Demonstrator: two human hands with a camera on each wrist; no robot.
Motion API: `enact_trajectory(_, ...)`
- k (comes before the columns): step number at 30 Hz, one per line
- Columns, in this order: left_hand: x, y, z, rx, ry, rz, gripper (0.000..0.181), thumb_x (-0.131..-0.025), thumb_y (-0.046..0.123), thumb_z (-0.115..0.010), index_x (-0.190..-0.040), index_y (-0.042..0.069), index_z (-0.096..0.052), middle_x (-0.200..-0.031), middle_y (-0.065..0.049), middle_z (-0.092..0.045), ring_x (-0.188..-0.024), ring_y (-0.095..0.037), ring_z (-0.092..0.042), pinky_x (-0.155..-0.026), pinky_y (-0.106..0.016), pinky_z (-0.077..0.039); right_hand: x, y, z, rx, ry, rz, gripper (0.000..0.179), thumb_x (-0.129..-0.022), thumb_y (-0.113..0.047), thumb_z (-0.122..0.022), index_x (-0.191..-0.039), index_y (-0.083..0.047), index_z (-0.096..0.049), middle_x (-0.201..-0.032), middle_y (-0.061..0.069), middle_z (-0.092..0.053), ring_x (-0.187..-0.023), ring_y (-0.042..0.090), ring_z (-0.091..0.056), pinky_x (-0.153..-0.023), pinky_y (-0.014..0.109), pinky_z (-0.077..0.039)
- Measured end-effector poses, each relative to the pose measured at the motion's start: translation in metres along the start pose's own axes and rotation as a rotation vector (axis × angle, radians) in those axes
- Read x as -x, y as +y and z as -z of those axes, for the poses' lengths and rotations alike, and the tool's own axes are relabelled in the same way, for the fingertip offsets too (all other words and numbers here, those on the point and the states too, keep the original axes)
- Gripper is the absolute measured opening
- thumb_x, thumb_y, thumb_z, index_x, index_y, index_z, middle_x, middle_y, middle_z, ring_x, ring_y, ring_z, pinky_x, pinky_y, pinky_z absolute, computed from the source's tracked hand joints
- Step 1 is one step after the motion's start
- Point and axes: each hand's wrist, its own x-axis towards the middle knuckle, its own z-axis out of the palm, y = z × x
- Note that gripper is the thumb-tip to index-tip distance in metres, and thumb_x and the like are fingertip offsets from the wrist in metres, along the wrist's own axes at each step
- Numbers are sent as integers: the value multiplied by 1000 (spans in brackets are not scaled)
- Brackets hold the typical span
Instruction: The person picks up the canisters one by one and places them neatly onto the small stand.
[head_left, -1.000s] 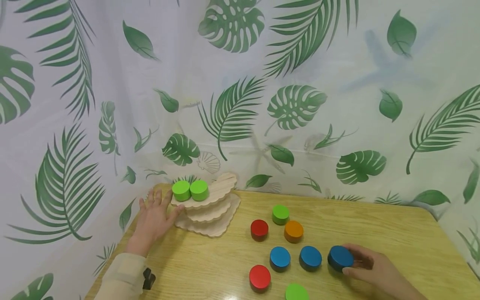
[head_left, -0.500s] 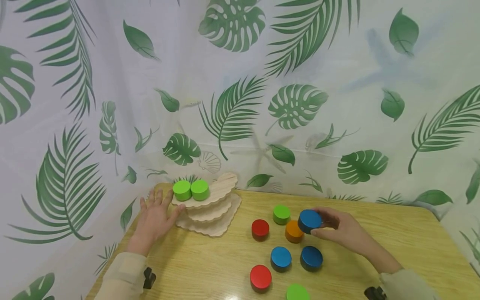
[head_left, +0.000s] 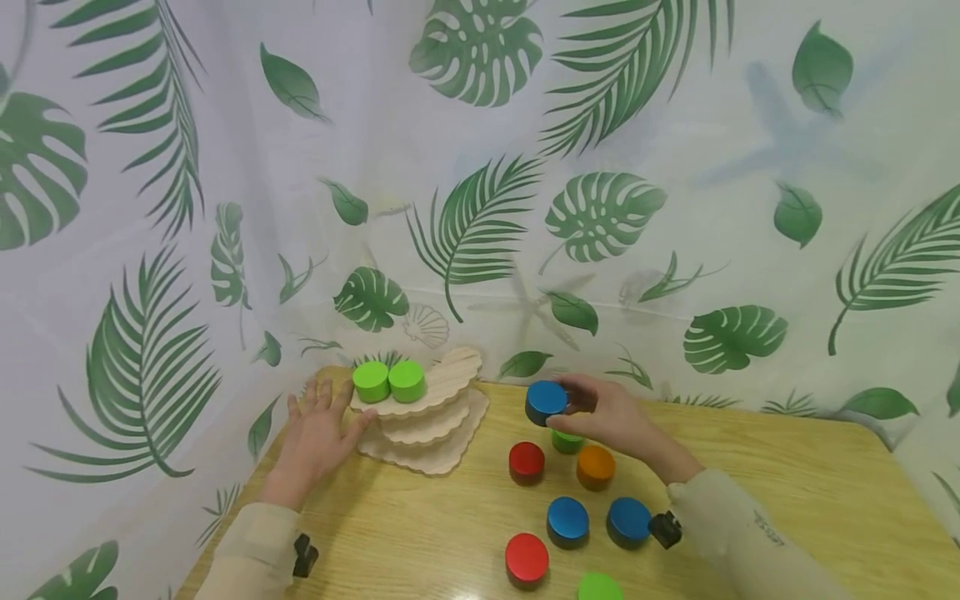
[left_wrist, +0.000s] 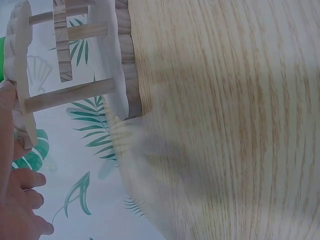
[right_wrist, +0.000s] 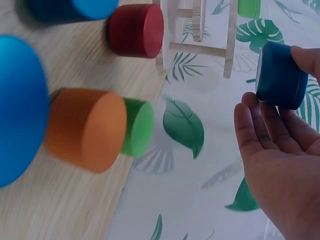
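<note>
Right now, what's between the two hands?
From left hand to right hand, the head view shows the wooden stand, two green discs on top, then the held blue disc.

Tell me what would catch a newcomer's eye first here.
Probably the blue round block held up above the table by the right hand. Next, the two bright green blocks side by side on the top tier of the wooden stand, at the table's far left, with the left hand at its edge. Behind it all hangs a big leaf-print cloth, filling most of the head view.
</note>
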Motion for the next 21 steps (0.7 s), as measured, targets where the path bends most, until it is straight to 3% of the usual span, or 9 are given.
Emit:
enact_trajectory(6, 0, 2, 2, 3, -5, 6, 83, -108, 63, -42, -164, 2, -33, -166, -38, -27, -159, -58, -8, -122, -81, -8, -19, -12, -9, -31, -4, 0, 48, -92, -26, -83, -135, -13, -67, -121, 5, -76, -105, 20, -72, -97, 31, -58)
enact_trajectory(12, 0, 1, 0, 2, -4, 7, 84, -108, 64, -41, -164, 3, -32, -166, -38, -26, -159, -57, -7, -122, -80, -8, -35, -19, -19, -47, -5, -18, 54, -91, -24, -84, -139, -9, -65, -126, 9, -75, -109, 23, -73, -100, 39, -59)
enact_trajectory(21, 0, 0, -1, -2, 0, 3, 84, -107, 63, -42, -164, 2, -33, -165, -38, -28, -159, -58, -9, -122, -81, -9, -60, -30, -39, -34, 5, 5, 54, -90, -23, -84, -139, -9, -67, -127, 10, -76, -108, 25, -74, -94, 38, -62)
